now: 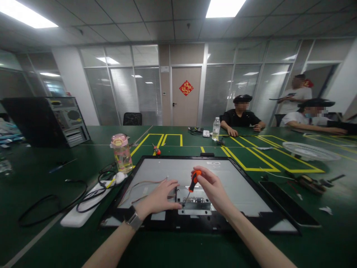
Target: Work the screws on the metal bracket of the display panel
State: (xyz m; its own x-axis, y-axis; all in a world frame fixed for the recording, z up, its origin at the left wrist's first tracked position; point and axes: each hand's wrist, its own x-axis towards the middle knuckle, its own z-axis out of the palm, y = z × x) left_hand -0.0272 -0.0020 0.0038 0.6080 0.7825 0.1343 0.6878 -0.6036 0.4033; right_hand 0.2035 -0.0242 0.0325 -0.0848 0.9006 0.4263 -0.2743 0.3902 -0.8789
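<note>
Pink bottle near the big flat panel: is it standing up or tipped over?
Standing up. The pink bottle has its base on the green table and its lid on top.

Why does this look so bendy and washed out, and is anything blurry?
In the head view, a wide lens seems to stretch the computer case near the left edge; the ceiling light glares pure white, with lights reflected in the glass partition; faces are pixelated; the screwdriver reads fairly clearly, but its tip is hard to make out.

The right hand (213,186) grips an orange-and-black screwdriver (194,181), tip down at the metal bracket (193,203), left hand (160,197) spread beside it on the panel (240,182).
</note>
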